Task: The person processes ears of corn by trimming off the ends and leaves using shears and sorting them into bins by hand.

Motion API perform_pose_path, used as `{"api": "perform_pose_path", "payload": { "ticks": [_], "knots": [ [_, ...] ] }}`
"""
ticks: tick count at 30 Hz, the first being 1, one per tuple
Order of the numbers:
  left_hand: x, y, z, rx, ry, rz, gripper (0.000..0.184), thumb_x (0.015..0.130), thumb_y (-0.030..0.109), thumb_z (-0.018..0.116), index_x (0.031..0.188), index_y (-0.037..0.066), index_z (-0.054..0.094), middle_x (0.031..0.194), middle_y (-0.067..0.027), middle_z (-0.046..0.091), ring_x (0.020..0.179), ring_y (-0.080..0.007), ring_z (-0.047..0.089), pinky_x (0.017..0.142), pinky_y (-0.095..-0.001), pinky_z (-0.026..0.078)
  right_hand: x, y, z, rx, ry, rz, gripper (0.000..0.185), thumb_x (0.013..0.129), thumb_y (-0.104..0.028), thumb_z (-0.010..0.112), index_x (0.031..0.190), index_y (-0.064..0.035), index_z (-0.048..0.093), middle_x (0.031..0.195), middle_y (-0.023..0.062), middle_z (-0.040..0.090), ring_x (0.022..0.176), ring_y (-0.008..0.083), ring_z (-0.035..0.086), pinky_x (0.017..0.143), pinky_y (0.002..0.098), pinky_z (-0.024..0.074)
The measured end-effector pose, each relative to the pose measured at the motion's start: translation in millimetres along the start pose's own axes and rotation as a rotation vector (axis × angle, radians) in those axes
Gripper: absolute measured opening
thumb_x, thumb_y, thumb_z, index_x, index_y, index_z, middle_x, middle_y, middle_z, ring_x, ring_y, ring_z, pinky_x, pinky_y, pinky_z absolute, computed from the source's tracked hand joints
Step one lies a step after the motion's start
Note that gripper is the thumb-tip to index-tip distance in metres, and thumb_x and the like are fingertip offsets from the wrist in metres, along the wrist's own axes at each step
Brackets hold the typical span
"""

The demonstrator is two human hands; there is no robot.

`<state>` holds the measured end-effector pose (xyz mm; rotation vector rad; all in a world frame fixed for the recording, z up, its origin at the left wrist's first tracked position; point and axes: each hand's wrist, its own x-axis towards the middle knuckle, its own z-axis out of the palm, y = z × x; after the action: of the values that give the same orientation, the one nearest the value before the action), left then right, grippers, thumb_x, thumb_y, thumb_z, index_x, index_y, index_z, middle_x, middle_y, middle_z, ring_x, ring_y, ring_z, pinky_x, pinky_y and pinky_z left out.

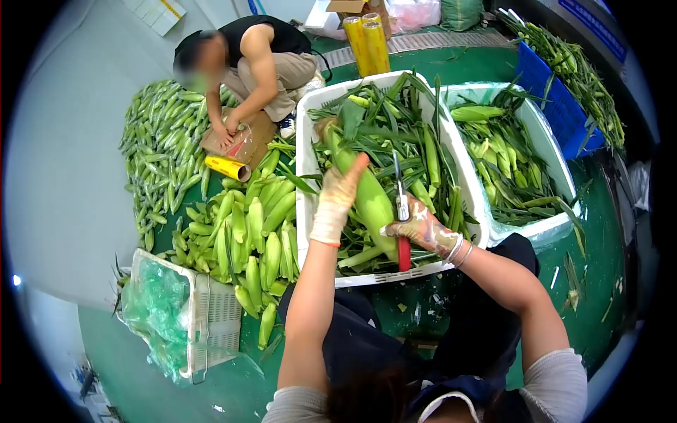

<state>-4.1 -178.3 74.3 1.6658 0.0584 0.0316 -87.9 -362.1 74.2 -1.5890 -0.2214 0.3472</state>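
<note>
A large green corn ear [372, 201] is between my gloved hands, above a white crate [305, 169] of leafy corn. My left hand [340, 194] is wrapped round the ear's left side. In my right hand [421, 227] is a pruning tool [403, 243] with red on its handle and its blade pointing up; this hand is beside the ear's lower end. Left of the crate, husked-green corn ears [254, 247] lie in a pile on the floor.
Another white crate [564, 176] of corn and a blue basket [539, 92] of stalks stand right. A co-worker [261, 63] crouches back left over cardboard [257, 141], beside wrapped corn [162, 141]. A white basket [218, 310] holds green plastic at left. Yellow rolls [367, 46] stand behind.
</note>
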Motion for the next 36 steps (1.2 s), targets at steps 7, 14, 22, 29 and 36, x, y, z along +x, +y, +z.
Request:
{"api": "perform_pose_path", "payload": {
  "ticks": [7,14,22,29,36],
  "knots": [
    [-26,1,-9,0.46,-0.109,0.163,0.049,0.07,0.024,0.072,0.109,0.001,0.052,0.091,-0.0152,0.064,0.086,-0.0308,0.062,0.075,-0.0369,0.049,-3,21,-25,-0.397,-0.185,0.153,0.065,0.066,-0.041,0.077,0.104,0.0017,0.047,0.09,0.0143,0.056,0.086,0.0198,0.053,0.078,0.0301,0.0436],
    [-46,-22,-12,0.605,-0.451,0.077,0.066,0.069,0.025,0.073,0.124,-0.002,0.046,0.094,-0.0188,0.064,0.089,-0.0285,0.062,0.082,-0.0325,0.047,8,5,-50,-0.358,-0.355,0.074,0.069,0.068,-0.03,0.078,0.112,0.0059,0.04,0.101,0.0154,0.054,0.093,0.0181,0.049,0.079,0.0305,0.0431],
    [-41,2,-24,0.436,-0.546,-0.056,0.071,0.067,0.009,0.074,0.128,-0.008,0.04,0.092,-0.0118,0.066,0.083,-0.015,0.062,0.076,-0.0266,0.05,2,-3,-72,-0.273,-0.317,0.307,0.027,0.073,-0.025,0.073,0.076,-0.0033,0.057,0.067,0.0036,0.061,0.063,0.0121,0.057,0.059,0.0286,0.0473],
    [-30,18,-43,0.132,-0.48,-0.166,0.046,0.067,0.01,0.073,0.109,-0.002,0.058,0.088,-0.0053,0.065,0.076,-0.0138,0.061,0.073,-0.0272,0.05,-15,-7,-79,-0.452,-0.398,0.161,0.056,0.07,-0.042,0.074,0.098,0.0007,0.05,0.082,0.0115,0.059,0.078,0.0211,0.056,0.071,0.0334,0.0457],
    [11,-9,-215,-0.533,0.51,0.156,0.035,0.086,0.032,0.057,0.105,0.003,0.058,0.1,-0.0085,0.06,0.098,-0.0252,0.054,0.095,-0.0378,0.038,-39,-12,-227,-0.622,0.42,0.275,0.048,0.072,-0.037,0.071,0.096,0.0,0.054,0.088,0.0163,0.061,0.081,0.0267,0.058,0.072,0.0374,0.0453]
  ]
}}
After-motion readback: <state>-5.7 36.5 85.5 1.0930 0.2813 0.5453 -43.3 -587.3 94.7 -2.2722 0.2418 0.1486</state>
